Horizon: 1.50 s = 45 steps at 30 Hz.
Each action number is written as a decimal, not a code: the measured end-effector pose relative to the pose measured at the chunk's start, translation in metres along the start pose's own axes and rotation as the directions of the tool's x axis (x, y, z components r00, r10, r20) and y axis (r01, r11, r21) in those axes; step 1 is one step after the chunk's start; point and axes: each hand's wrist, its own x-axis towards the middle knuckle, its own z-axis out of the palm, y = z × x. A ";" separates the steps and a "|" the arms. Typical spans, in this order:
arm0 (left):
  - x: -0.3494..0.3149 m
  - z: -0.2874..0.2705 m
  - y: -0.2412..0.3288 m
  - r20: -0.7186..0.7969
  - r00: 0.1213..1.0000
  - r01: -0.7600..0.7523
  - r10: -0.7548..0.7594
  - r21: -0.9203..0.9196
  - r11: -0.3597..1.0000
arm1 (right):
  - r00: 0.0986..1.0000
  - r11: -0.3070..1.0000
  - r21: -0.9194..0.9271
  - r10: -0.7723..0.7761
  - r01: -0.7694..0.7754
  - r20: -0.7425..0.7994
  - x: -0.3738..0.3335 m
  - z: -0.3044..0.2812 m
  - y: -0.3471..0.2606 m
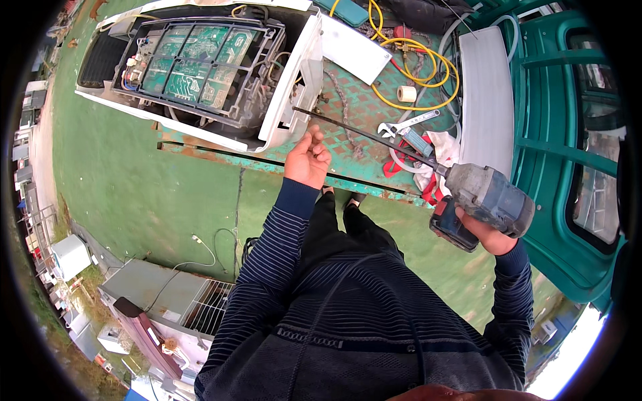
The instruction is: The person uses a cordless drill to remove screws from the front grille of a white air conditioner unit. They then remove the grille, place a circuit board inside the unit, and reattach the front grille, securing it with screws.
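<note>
My right hand (483, 230) grips a cordless impact driver (488, 194), grey and dark blue with a battery at its base. A long thin driver bit (368, 134) runs from its chuck to the side of an opened air-conditioner outdoor unit (284, 100). The bit's tip meets, or comes very near, the white casing edge. Just below that tip is my left hand (309, 160), palm up with its fingers curled in; anything between them is too small to make out. Inside the unit a green circuit board (197, 67) shows beneath a black plastic frame (231, 75).
The unit lies on a rusty green truck bed (348, 175). An adjustable wrench (421, 120), a tape roll (406, 93), yellow hoses (438, 83) and a white panel (354, 50) lie there too. The green truck cab (545, 134) stands at right; another metal unit (160, 287) sits behind me at lower left.
</note>
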 end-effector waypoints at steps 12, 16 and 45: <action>-0.082 -0.034 -0.022 -0.213 0.977 0.051 0.015 0.303 0.952 | 0.913 0.913 -0.104 -0.401 0.394 -0.066 0.010 -0.001 0.060; -0.111 -0.007 -0.026 -0.169 0.983 -0.006 0.076 0.382 0.924 | 0.947 0.969 0.029 -0.231 0.244 -0.224 -0.018 -0.003 0.084; -0.137 0.002 -0.117 -0.147 0.989 0.062 0.018 0.521 0.851 | 0.970 0.692 0.704 0.022 0.159 -0.241 -0.056 0.063 0.137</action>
